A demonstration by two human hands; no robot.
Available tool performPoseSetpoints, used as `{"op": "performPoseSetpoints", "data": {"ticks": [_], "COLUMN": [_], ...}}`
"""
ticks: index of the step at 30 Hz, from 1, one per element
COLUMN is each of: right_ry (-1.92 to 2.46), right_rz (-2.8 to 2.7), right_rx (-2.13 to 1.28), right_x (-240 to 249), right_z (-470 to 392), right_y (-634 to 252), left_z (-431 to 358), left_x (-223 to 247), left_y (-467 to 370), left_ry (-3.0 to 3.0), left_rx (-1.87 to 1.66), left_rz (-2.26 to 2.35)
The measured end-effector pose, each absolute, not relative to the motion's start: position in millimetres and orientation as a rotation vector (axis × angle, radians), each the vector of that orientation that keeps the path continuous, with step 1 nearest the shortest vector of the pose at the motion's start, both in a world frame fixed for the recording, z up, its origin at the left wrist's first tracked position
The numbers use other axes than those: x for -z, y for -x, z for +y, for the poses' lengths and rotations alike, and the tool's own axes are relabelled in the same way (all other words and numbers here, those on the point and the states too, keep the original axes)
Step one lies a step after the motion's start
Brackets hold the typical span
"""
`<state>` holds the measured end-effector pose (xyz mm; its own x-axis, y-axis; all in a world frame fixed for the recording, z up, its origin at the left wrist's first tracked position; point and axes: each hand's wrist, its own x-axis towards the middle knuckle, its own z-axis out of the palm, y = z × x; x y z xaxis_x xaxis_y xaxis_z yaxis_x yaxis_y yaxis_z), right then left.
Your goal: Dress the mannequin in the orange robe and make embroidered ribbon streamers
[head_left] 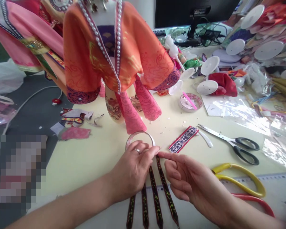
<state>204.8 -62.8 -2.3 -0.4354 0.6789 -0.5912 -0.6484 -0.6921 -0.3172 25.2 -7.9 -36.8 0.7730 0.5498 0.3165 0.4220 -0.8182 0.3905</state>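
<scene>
My left hand (pixel 131 173), with a ring on one finger, is closed around the near side of a roll of tape (pixel 140 133). Its thumb and fingertips point right. My right hand (pixel 188 176) stretches its index finger to the left thumb tip, at the top end of a ribbon strip (pixel 165 186); its other fingers are loosely curled with nothing visible in them. Several dark, narrow ribbon strips with green and yellow patterns lie side by side below the hands, pointed at their lower ends. The left hand covers the upper part of some.
A figure in an orange robe (pixel 131 41) stands behind the hands. To the right lie a patterned trim piece (pixel 184 138), black-handled scissors (pixel 238 143) and a yellow handle (pixel 248 181). Fabric scraps (pixel 75 125) lie left. A shallow round container (pixel 189 103) sits farther back.
</scene>
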Motion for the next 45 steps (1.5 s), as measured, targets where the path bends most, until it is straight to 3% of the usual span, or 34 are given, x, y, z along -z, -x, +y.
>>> {"op": "performPoseSetpoints", "data": {"ticks": [8, 13, 19, 25, 45], "right_ry": [1.03, 1.261, 1.46, 1.557, 1.499], "right_rz": [-0.168, -0.736, -1.813, -2.315, -2.681], "right_rx": [-2.123, -2.047, -1.278, -0.442, 0.079], "right_x": [-1.2, -1.7, -0.2, 3.3, 23.9], "right_z": [-80.5, -93.3, -108.5, -92.1, -56.1], "right_y": [-200.8, -205.3, -212.9, -215.9, -204.5], "left_z": [-6.3, -9.5, -7.6, -6.9, 0.3], "left_x": [37.6, 40.9, 39.9, 31.9, 35.7], "left_y": [-26.3, -24.8, -18.0, -19.6, -18.3], "left_ry": [-2.853, -2.985, -2.83, -2.781, -2.697], "left_rx": [-0.662, -0.679, -0.708, -0.761, -0.718], "left_rz": [0.637, 0.586, 0.631, 0.695, 0.831]}}
